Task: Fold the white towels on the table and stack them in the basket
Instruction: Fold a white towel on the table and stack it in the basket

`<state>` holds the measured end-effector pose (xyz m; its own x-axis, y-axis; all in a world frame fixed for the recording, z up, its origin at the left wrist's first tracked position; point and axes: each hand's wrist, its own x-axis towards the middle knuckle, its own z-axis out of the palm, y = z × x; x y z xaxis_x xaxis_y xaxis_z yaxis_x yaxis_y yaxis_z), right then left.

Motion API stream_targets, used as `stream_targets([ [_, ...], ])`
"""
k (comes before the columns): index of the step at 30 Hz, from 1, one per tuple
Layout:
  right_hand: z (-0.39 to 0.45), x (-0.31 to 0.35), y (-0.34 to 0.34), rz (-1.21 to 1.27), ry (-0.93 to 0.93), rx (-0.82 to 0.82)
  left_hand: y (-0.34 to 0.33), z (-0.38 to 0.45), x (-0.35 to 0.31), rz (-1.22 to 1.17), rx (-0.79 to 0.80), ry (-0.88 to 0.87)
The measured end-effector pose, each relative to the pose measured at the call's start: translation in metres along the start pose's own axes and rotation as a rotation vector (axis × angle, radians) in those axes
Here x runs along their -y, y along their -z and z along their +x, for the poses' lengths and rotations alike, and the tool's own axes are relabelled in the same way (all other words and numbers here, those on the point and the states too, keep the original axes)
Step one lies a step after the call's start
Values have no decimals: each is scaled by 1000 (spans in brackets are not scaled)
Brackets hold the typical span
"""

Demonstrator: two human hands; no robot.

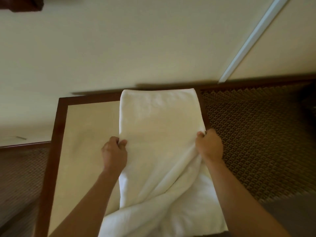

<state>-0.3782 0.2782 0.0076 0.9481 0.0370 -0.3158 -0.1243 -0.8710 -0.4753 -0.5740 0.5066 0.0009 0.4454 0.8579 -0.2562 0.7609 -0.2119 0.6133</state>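
A long white towel (159, 127) lies lengthwise on the table (89, 137), its far end flat near the back edge and its near end rumpled in loose folds. My left hand (114, 153) pinches the towel's left edge about halfway along. At the same height, my right hand (209, 145) grips the right edge, bunching the cloth beneath it. Both forearms reach in from the bottom of the view. No basket is in sight.
The table has a cream top and a dark wood frame (57, 134). Patterned brown carpet (256, 137) lies to the right and at the lower left. A cream wall (119, 40) with a white trim strip (248, 40) rises behind the table.
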Motion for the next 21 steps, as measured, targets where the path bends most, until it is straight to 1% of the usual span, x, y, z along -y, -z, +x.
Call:
stream_targets([
  [3, -7, 0, 7, 112, 13, -33, 15, -9, 13, -20, -2, -36],
  [5, -18, -7, 13, 125, 22, -75, 34, -25, 24, -35, 69, -35],
  [7, -46, -15, 16, 177, 35, -85, 52, -55, 42, -22, 212, -47],
  [10, -108, -28, 12, 242, 43, -19, 75, -106, 78, 43, 538, -44],
  [11, -128, -32, 10, 249, 34, 13, 80, -119, 90, 55, 600, -54],
  [12, -143, -35, 6, 270, 20, 53, 86, -127, 99, 100, 626, -67],
  [14, -176, -42, -2, 342, -21, 171, 98, -148, 114, 203, 623, -110],
  [17, -208, -47, -10, 553, -209, 397, 105, -176, 110, 290, 551, -160],
  [19, -229, -47, -7, 633, -273, 528, 105, -199, 98, 225, 425, -207],
  [21, -246, -44, 2, 672, -276, 607, 104, -227, 77, 153, 344, -290],
])
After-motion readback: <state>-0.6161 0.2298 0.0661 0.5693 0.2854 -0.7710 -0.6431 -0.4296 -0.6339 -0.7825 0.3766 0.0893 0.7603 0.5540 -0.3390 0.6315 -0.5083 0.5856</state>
